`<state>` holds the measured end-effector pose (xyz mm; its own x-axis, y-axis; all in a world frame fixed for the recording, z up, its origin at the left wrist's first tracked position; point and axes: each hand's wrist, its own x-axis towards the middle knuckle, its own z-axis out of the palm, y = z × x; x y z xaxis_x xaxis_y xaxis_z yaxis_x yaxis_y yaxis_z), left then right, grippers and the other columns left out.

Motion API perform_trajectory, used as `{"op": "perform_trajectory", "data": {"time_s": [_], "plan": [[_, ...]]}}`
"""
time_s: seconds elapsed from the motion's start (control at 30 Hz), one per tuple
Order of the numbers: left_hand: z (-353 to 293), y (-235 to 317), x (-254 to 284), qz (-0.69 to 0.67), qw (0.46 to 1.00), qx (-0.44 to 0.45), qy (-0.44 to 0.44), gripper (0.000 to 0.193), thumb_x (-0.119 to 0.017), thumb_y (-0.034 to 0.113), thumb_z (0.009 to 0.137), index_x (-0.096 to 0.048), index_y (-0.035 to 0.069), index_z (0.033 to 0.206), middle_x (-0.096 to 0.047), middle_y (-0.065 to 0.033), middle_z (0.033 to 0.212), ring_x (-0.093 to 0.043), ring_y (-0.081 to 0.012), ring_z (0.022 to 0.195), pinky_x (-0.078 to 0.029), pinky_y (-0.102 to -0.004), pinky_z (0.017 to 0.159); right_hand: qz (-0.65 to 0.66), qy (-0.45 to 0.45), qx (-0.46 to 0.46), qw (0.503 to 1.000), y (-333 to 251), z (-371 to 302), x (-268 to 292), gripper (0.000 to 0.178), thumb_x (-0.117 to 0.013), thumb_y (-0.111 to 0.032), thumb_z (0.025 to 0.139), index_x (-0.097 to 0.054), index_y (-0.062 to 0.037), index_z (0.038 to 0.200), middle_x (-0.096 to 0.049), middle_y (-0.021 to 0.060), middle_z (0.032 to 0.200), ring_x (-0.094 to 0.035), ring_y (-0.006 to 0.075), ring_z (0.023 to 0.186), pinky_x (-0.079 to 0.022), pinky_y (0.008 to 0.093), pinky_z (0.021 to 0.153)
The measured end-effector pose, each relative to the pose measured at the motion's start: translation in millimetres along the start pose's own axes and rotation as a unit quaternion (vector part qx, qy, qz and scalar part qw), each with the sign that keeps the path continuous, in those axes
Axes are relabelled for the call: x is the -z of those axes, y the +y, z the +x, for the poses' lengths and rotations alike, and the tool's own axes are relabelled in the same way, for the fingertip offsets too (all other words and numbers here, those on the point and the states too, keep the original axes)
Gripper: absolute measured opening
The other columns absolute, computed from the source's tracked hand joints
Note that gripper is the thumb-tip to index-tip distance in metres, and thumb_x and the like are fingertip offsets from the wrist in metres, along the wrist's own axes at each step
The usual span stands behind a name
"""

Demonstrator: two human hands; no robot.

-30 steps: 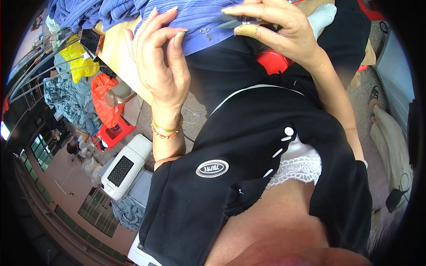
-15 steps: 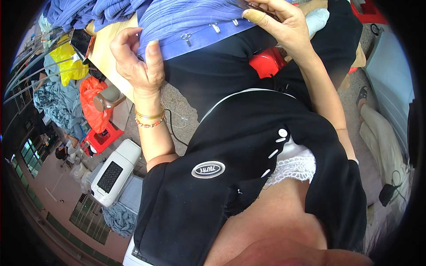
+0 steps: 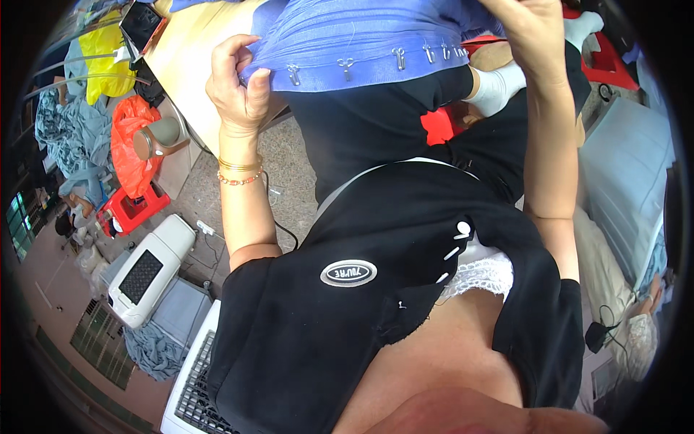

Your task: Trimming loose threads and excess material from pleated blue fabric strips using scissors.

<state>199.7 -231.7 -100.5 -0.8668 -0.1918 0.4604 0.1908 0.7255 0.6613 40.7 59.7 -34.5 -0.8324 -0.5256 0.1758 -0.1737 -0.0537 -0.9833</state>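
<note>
A blue ribbed-knit fabric lies over my lap, its flat band toward me. Along that band runs a row of several small metal fasteners that look like hooks or pins. My left hand has the fabric's left end between its thumb and curled fingers. Raised beyond the fabric's right end, my right hand is partly cut off by the upper edge. Its fingers are bent, and what they hold is out of sight.
A pale wooden table carries a dark-screened phone at the left. Beside it are a yellow bag, an orange bag and a red stool. A white machine stands lower left; a light-blue covered surface is at right.
My right hand has moved right and up, away from the band; the dark tool seen in it is now out of view. More of the fastener row shows. My left hand has shifted slightly right.
</note>
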Motion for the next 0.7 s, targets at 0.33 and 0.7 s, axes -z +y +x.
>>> {"op": "perform_trajectory", "data": {"time_s": [0.33,0.7], "plan": [[4.3,-8.6,-4.1,0.046,0.998,-0.016,-0.029,0.042,-0.066,0.039,0.088,-0.059,0.008,0.115,-0.057,-0.0069,0.076,-0.059,-0.0196,0.068,-0.05,-0.0303,0.066,-0.059,-0.082,-0.068,0.993,49.0,51.0,-42.6,0.01,-0.071,-0.009,0.086,-0.073,-0.001,0.091,-0.065,-0.0034,0.076,-0.055,0.0036,0.07,-0.044,0.0196,0.065],[15.2,95.9,-2.8,0.079,0.992,-0.071,0.072,0.025,-0.08,0.015,0.075,-0.073,0.006,0.098,-0.067,-0.0064,0.095,-0.059,-0.0209,0.088,-0.045,-0.0303,0.078,0.01,0.004,-0.074,0.997,19.9,0.5,-20.9,0.032,-0.068,-0.003,0.088,-0.06,0.0001,0.119,-0.051,-0.0085,0.079,-0.044,-0.0009,0.066,-0.032,0.0149,0.057]]}}
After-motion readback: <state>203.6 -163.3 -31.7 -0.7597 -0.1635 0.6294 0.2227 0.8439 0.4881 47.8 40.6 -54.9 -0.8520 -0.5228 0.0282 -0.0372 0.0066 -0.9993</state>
